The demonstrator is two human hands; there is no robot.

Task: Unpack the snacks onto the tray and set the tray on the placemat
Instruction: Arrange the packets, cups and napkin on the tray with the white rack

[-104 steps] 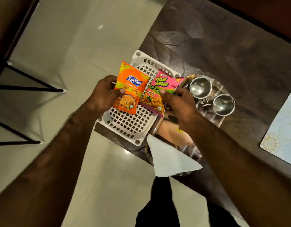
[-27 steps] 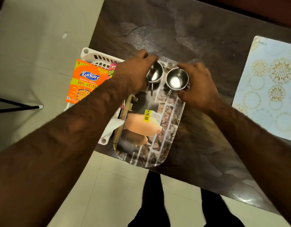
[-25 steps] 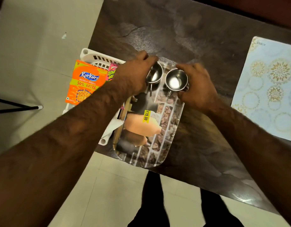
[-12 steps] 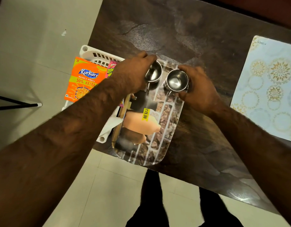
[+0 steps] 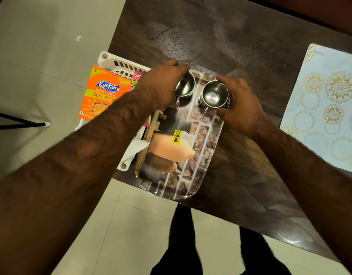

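- While both arms reach forward over the table [image 5: 240, 46], each hand is wrapped around a steel cup at the far end of the tray [image 5: 195, 181].
- Left hand [image 5: 161, 86] comes in from the left, knuckles up, fingers curled over the far rim of the left cup [image 5: 185, 86], gripping it.
- Right hand [image 5: 242, 106] cups the right side of the right cup [image 5: 213, 95], thumb toward the near side, fingers around the far wall; it is closed on it.
- Both cups stand upright, mouths open upward, just beside each other.
- Tray lies on the table, its near end overhanging the edge; a yellow price sticker [image 5: 176, 136] shows on its printed surface.
- Orange packet [image 5: 100, 94] and pink packet [image 5: 135, 81] lie in the white basket [image 5: 119, 64], left of the tray, the pink one mostly hidden by the left arm.
- Placemat [image 5: 328, 108] lies well apart on the right.
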